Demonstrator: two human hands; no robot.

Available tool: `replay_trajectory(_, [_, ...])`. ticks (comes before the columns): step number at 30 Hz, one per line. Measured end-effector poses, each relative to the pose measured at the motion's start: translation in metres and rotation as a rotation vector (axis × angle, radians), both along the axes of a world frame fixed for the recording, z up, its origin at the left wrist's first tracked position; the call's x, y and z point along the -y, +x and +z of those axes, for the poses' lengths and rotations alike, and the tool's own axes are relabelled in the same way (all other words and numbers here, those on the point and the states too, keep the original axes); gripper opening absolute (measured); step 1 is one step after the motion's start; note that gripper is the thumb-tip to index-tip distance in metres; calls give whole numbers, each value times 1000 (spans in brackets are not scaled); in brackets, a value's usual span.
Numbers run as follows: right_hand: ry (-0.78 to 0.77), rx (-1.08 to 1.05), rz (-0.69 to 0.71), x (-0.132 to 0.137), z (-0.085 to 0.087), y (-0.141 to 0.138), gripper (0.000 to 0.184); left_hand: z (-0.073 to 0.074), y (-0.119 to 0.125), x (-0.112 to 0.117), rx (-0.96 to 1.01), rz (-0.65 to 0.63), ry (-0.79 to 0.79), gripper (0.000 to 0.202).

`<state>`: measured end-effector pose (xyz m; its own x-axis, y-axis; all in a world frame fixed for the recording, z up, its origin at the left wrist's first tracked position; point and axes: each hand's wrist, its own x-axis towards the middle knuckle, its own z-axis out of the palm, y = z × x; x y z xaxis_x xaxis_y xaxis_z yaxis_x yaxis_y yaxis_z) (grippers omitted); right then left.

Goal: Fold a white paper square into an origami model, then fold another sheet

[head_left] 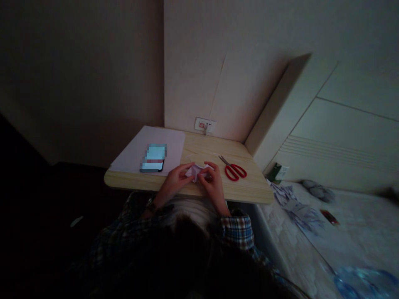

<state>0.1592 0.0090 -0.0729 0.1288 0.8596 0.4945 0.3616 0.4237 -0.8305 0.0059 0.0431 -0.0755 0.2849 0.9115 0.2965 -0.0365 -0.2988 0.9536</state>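
Between my two hands is a small folded piece of white paper (195, 171), held above the front part of the wooden tabletop (215, 145). My left hand (178, 179) pinches its left side with thumb and fingers. On the other side, my right hand (212, 181) grips the paper with bent fingers. Part of the paper is hidden behind the fingers. Red-handled scissors (232, 169) lie to the right of my right hand, blades pointing away to the left. A lit phone (153, 158), its screen blurred out, rests on white paper sheets (131, 153) left of my hands.
A wall socket (205, 125) with a plug sits behind the table. To the right, a bed (352, 207) holds a heap of paper strips (296, 207), a grey bundle (317, 191), a green-and-white box (278, 172) and clear blue plastic (364, 282). A white scrap (76, 221) lies on the dark floor.
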Motion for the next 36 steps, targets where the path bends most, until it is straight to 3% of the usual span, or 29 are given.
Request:
replay_trajectory(5, [16,13,-45,0,0,-1,6,1,0,0,10,-12,-3,56])
replay_trajectory(17, [10,-16,39,2,2,0,8,-1,1,-1,31,16,-7,56])
replay_trajectory(36, [14,75,-55,1,0,-2,6,-4,0,-1,-37,42,61,51])
